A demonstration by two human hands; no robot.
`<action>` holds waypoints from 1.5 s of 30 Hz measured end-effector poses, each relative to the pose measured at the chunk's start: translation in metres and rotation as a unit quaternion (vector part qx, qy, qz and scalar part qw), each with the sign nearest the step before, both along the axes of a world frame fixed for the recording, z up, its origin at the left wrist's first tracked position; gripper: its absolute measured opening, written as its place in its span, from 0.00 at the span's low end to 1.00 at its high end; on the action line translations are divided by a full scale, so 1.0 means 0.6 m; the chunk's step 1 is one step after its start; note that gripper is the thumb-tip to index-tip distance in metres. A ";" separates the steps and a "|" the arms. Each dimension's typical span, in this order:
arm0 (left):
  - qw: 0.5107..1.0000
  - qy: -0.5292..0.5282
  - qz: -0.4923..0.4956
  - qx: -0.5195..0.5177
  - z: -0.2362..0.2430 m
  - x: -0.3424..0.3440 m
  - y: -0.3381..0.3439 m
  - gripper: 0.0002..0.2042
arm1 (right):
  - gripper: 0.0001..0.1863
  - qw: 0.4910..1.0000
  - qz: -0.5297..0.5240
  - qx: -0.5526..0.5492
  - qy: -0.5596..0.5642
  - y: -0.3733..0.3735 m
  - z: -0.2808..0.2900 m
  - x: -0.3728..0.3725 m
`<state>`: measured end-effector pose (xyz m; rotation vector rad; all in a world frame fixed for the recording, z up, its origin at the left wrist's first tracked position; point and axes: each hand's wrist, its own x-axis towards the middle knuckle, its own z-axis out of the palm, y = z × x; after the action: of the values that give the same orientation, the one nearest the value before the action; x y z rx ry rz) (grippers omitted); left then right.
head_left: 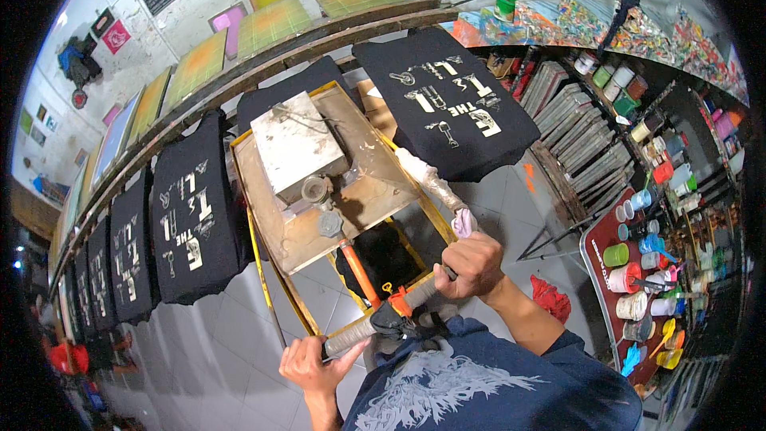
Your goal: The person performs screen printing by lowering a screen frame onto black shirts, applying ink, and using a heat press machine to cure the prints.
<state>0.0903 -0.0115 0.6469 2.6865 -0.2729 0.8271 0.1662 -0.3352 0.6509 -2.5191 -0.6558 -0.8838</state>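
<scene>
In front of me stands a yellow-framed cart (437, 215) topped with a tan board (375, 179). A pale metal box (295, 144) sits on the board, beside a round grey fitting (329, 223) joined to an orange tube (359, 271). The tube runs down to a grey-wrapped handlebar (351, 338) near my body. My left hand (307, 363) is closed on the bar's left end, thumb along it. Around its right end curls my right hand (471, 266). Just beyond my right knuckles lies a pale, cloth-wrapped rod (431, 179) with a pinkish rag (463, 222) at its end.
Black printed shirts (191, 215) lie in a row on the left; another printed shirt (447, 104) lies beyond the cart's right side. On the right are a rack of frames (574, 128) and a dark red table (602, 259) with paint tubs. A red cloth (550, 299) lies on the floor.
</scene>
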 end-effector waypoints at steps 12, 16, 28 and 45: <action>0.998 -0.035 -0.029 0.038 -0.001 0.008 0.034 0.36 | 0.18 1.000 0.001 0.014 0.020 0.021 0.001 -0.002; 0.999 -0.027 -0.014 0.032 0.012 0.026 0.084 0.38 | 0.20 0.999 0.005 -0.001 0.043 0.069 0.018 -0.019; 0.999 -0.033 0.005 0.009 0.021 0.043 0.079 0.37 | 0.21 0.997 0.049 -0.051 0.033 0.066 0.002 0.023; 0.991 -0.118 -0.009 0.059 -0.017 0.099 0.100 0.39 | 0.21 0.999 0.045 -0.018 0.007 0.070 0.000 0.067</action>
<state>0.1498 0.0487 0.6367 2.6874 -0.4127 1.1593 0.2064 -0.2929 0.6507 -2.5032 -0.7810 -0.8298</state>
